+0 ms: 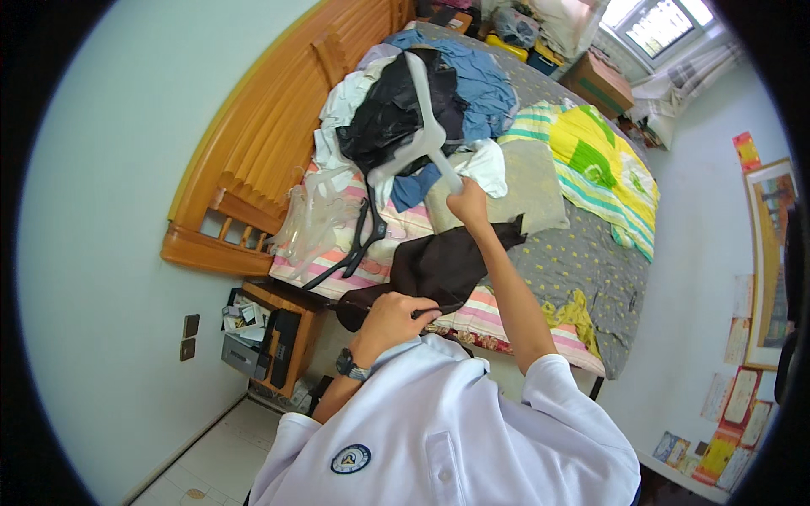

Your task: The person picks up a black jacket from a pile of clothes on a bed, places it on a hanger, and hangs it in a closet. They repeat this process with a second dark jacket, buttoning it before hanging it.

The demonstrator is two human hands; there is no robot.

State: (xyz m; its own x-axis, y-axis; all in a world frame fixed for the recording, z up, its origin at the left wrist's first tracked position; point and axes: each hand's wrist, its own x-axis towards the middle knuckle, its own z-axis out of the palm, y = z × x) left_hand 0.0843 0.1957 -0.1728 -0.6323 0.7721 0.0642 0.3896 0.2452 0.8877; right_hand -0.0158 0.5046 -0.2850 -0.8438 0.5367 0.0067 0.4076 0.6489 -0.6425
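Observation:
My right hand (468,201) grips one arm of a white plastic clothes hanger (431,134) and holds it up over the bed. My left hand (393,321), with a watch on its wrist, pinches the near edge of a dark garment (436,265). The garment spreads from that hand across the bed, passing behind my right forearm. A black plastic hanger (373,231) and several translucent hangers (310,221) lie left of it on a striped mat. Behind the raised hanger is a heap with a black garment (392,104), a blue garment (486,79) and a white cloth (487,166).
A wooden headboard (266,133) borders the bed at left, above a nightstand (297,354) with boxes. A pale pillow (528,180), a yellow-green quilt (588,142) and a mustard cloth (579,319) lie on the grey bedsheet (601,265). A cardboard box (598,82) stands by the window.

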